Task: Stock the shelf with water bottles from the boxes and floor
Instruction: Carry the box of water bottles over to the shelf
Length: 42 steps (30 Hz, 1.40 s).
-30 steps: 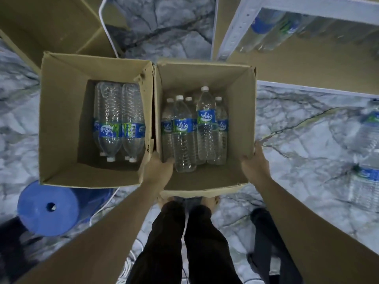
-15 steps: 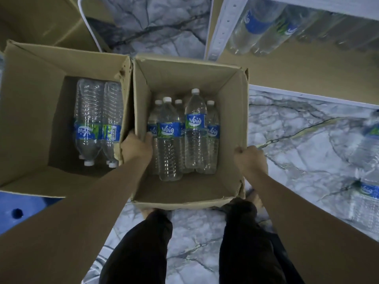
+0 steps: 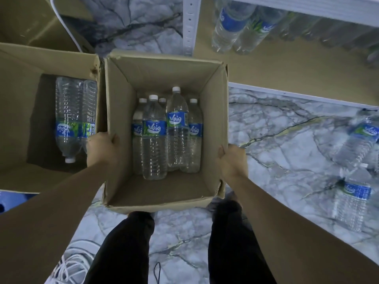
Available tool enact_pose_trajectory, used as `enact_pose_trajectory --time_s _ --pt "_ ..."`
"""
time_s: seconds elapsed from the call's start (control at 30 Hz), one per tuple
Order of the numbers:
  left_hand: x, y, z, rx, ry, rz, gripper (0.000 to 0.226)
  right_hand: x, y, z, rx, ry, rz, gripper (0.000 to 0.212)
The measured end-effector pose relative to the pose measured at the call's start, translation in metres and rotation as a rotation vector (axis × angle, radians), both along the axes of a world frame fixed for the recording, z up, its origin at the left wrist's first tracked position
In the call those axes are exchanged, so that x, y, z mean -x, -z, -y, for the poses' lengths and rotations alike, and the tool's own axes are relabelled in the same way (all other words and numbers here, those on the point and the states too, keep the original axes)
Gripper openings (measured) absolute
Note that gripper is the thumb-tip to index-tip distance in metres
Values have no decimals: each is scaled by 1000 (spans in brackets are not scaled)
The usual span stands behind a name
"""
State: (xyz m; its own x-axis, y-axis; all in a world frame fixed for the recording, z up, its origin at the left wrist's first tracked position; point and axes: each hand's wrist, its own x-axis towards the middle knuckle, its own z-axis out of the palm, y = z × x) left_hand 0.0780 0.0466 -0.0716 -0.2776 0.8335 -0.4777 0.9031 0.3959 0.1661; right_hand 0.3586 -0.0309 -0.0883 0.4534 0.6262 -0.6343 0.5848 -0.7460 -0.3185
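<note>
**Left hand** [image 3: 102, 147]: curled over the left wall rim of the open brown cardboard box [image 3: 164, 74], thumb inside, gripping it.

**Right hand** [image 3: 231, 160]: clamped the same way on the opposite wall. You hold both sides at mid-length, probably so the load stays balanced while you lift or drag it toward the shelf.

**Contents:** five clear plastic water bottles with blue labels and white caps [image 3: 155, 130], bunched together, caps pointing away from you.

**Second brown cardboard box** [image 3: 20, 99]: just beside the first, on your left, holding two like bottles lying flat [image 3: 67, 119].

**White metal shelf with a brown board** [image 3: 266, 64]: ahead on your right. Bottles already lie on it [image 3: 231, 23].

**Grey marbled floor** [image 3: 276, 130]: loose bottles [image 3: 352, 201] lie at the far right, near the shelf's edge and well apart from both boxes.

**Change:** a second ago your hands were at the box's near corners. Now they sit further up the side walls, and the blue cylinder at lower left has almost left view.
</note>
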Motion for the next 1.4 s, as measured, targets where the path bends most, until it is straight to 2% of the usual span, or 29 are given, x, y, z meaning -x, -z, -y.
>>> enact_pose_trajectory --time_s 0.3,0.9,1.0,1.13,1.23,1.4 --pt "-63 -14 10 -7 51 49 32 -93 -31 30 55 44 -1 32" --pt "-332 1 50 -33 77 93 28 -346 -34 106 61 146 119 35" --pt "-366 4 56 -34 104 137 27 -379 -31 112 64 151 124 29" --pt "-400 18 63 -12 85 119 31 -414 -26 121 80 133 156 35" --pt "-417 25 68 3 97 117 33 -429 -19 126 84 144 172 31" --pt "-429 26 70 8 76 122 27 -435 -10 129 76 88 217 38"
